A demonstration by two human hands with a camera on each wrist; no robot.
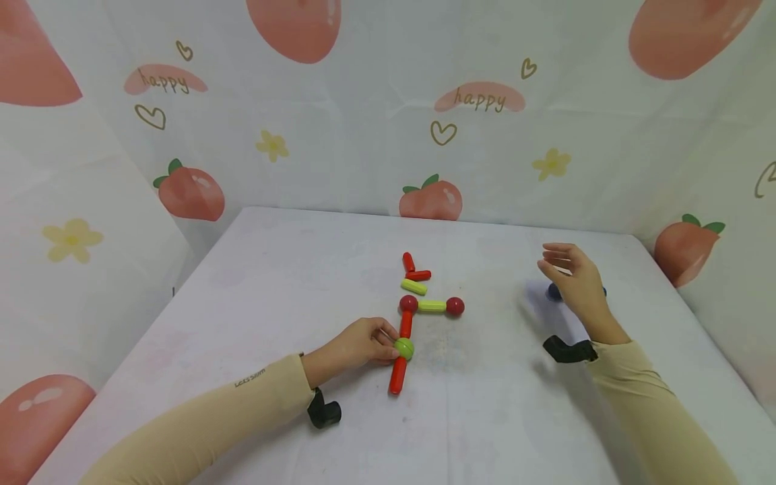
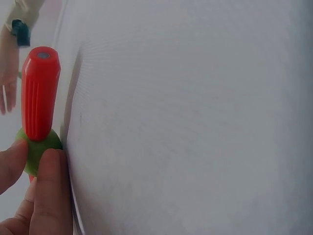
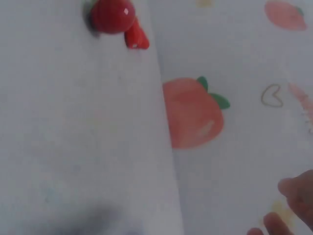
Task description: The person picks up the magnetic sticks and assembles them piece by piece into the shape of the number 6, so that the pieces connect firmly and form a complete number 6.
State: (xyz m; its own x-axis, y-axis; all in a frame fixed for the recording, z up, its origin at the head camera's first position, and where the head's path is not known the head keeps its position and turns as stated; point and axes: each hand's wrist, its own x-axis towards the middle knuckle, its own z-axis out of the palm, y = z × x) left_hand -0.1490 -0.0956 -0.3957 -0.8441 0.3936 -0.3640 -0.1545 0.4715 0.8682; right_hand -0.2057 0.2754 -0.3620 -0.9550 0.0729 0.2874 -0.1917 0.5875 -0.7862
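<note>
My left hand (image 1: 362,341) pinches a green ball (image 1: 405,349) between thumb and fingers. A red magnetic rod (image 1: 397,376) juts from the ball's near side; in the left wrist view its tip (image 2: 43,56) shows a grey metal spot. Another red rod (image 1: 406,325) links the green ball to a dark red ball (image 1: 409,304). From there a yellow-green rod (image 1: 432,306) runs right to a second dark red ball (image 1: 455,306). Over the table's right side, my right hand (image 1: 572,279) hovers with relaxed fingers and holds nothing. It partly hides a blue ball (image 1: 554,292).
Beyond the joined pieces lie a loose yellow-green rod (image 1: 414,287) and two red rods, one crosswise (image 1: 418,275), one pointing away (image 1: 408,261). Another blue piece peeks out right of my right hand. A printed cloth backdrop (image 1: 358,135) rises behind the white table (image 1: 291,269).
</note>
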